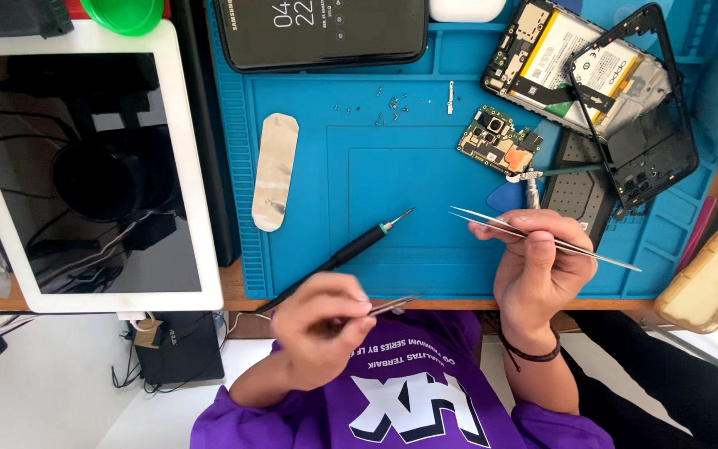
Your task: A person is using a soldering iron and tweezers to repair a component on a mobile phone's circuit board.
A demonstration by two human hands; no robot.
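The right hand [538, 266] grips silver tweezers [542, 234] over the blue repair mat [392, 179], tips pointing left. The left hand [322, 324] is closed around a second small metal tool [394, 305] at the bench edge, beside a black screwdriver [342, 256] lying on the mat. A loose circuit board [496, 140] sits near a disassembled phone [579, 71].

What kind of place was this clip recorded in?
Most likely a phone repair bench. A blue work mat holds an opened phone, a loose circuit board and tiny screws, while the right hand holds tweezers.
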